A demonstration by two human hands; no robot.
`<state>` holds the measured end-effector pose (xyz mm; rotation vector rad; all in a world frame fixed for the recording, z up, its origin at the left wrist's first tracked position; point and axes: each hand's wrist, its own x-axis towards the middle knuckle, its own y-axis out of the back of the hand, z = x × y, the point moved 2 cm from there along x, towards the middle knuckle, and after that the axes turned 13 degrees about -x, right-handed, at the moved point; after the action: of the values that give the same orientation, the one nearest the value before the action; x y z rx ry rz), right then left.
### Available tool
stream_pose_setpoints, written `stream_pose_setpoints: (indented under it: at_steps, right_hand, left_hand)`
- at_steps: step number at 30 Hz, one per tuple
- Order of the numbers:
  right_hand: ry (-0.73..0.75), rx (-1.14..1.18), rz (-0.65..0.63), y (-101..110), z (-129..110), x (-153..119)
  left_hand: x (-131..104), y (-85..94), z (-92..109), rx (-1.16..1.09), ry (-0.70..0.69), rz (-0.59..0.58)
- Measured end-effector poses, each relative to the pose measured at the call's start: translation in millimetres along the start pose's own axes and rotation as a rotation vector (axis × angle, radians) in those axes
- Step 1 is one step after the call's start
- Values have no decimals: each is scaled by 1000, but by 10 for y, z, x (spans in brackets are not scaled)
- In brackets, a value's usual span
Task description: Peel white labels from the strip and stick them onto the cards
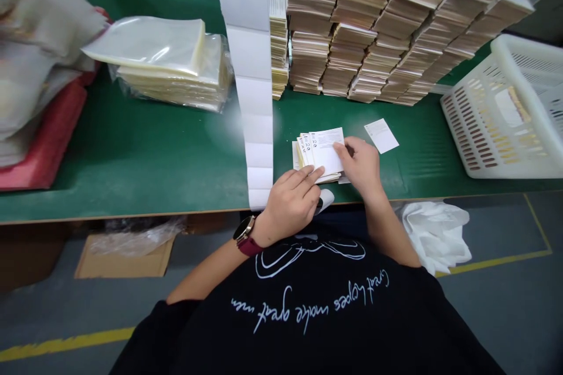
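A small stack of white printed cards (325,149) lies slightly fanned on the green table, near its front edge. My right hand (360,164) grips the cards at their right side, its thumb on top and the other fingers curled at the edge. My left hand (292,202) rests at the near edge of the stack, fingers stretched out and their tips touching the cards; its thumb is hidden. One loose card (381,136) lies just beyond my right hand. A long strip of white labels (253,105) runs down the table to the left of the stack.
Tall stacks of cards (352,64) stand along the back. A white plastic basket (479,123) is at the right. Bundled clear bags (153,44) lie at the left, with a red container (48,140) beyond. White bags (435,231) are below the table's front edge.
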<state>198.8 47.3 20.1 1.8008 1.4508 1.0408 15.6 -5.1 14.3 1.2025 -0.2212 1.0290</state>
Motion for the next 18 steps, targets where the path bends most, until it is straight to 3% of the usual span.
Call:
stream_pose_setpoints:
  at_steps: [3,6,10,12,15,18]
  right_hand:
    - [-27,-40,147,144,58,-62]
    - [-128,-79,141,262,257,-93]
    - [-69,-364,159,383,320,-259]
    - [35,-173,114,398,181,-423]
    - [200,232,-62,367,-114,-662]
    - [238,398,-60,349,-273,-761]
  left_hand:
    - [-4,4,1,-18,3,14]
    - [-13,42,-6,-115,58,121]
    - [-3,100,-14,-265,159,253]
    - [18,107,-12,-327,189,267]
    - [49,96,-2,-393,224,264]
    - [57,99,12,-347,266,288]
